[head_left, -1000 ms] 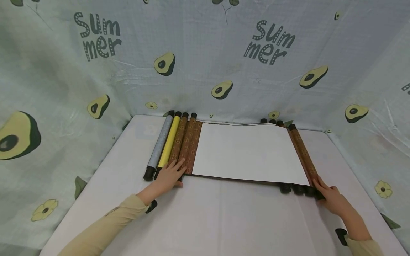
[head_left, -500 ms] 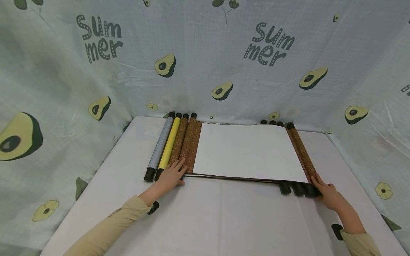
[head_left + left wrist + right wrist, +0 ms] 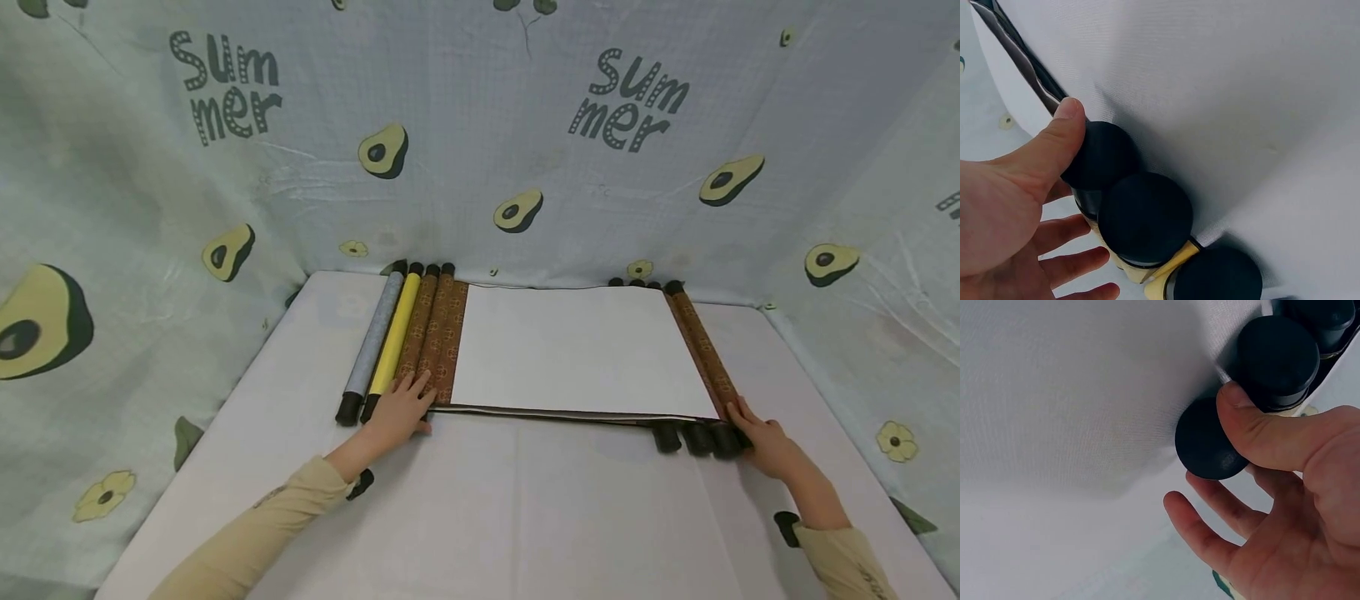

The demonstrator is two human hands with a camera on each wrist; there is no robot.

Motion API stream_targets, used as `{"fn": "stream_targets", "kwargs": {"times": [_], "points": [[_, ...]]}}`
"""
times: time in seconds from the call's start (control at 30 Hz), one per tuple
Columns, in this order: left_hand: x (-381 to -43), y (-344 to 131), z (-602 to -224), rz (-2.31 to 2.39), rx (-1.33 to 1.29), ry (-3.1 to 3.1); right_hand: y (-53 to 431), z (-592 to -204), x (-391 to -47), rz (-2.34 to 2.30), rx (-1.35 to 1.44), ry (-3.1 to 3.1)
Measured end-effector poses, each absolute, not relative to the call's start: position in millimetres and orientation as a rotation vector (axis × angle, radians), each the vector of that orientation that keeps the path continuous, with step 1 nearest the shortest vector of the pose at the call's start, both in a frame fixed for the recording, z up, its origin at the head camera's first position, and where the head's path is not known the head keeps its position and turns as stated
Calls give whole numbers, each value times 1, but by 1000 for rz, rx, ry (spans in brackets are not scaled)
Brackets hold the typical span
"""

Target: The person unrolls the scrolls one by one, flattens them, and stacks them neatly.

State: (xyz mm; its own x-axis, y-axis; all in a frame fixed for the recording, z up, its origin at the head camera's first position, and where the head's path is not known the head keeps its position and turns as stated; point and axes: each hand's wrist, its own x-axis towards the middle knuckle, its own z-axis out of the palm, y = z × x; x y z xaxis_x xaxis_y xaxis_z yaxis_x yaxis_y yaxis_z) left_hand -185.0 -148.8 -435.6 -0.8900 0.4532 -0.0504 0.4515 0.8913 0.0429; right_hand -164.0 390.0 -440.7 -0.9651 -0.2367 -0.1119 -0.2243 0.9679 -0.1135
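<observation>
A hanging scroll (image 3: pixel 581 350) lies partly unrolled, its white face up between two brown patterned rolled ends. My left hand (image 3: pixel 400 412) holds the left roll near its front end; in the left wrist view the thumb lies along a black end knob (image 3: pixel 1104 153) with the other fingers spread behind. At the right, my right hand (image 3: pixel 768 446) grips the front of the brown right roll (image 3: pixel 701 354). The right wrist view has its thumb and fingers about a black knob (image 3: pixel 1207 440), the lower fingers loose.
Left of the scroll lie another brown roll (image 3: pixel 417 325), a yellow roll (image 3: pixel 397 333) and a grey roll (image 3: pixel 372 333), all with black ends. Several black knobs (image 3: pixel 697 439) poke from under the sheet's right part. A printed cloth wall (image 3: pixel 450 100) rises behind the white table (image 3: pixel 517 517).
My right hand and the right roll have shifted slightly left and away from me, and the sheet's front edge has lifted a little. The left hand has stayed nearly still.
</observation>
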Motion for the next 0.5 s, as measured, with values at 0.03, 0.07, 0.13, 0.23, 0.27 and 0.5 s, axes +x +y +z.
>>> {"fn": "stream_targets", "kwargs": {"times": [0.03, 0.07, 0.13, 0.23, 0.27, 0.5], "points": [[-185, -149, -436, 43, 704, 2992, 390, -441, -164, -154, -346, 2988], [-185, -148, -435, 36, 689, 2986, 390, -441, -164, -154, -341, 2986], [-186, -148, -435, 27, 674, 2980, 391, -442, -164, -155, -332, 2984], [-185, -148, -436, 8, 676, 2983, 391, -444, -163, -152, -335, 2991], [-185, -148, -437, 1, 676, 2986, 391, -444, -163, -155, -340, 2993], [-184, -155, -439, 8, 680, 3002, 388, -442, -163, -199, -312, 2987]]}}
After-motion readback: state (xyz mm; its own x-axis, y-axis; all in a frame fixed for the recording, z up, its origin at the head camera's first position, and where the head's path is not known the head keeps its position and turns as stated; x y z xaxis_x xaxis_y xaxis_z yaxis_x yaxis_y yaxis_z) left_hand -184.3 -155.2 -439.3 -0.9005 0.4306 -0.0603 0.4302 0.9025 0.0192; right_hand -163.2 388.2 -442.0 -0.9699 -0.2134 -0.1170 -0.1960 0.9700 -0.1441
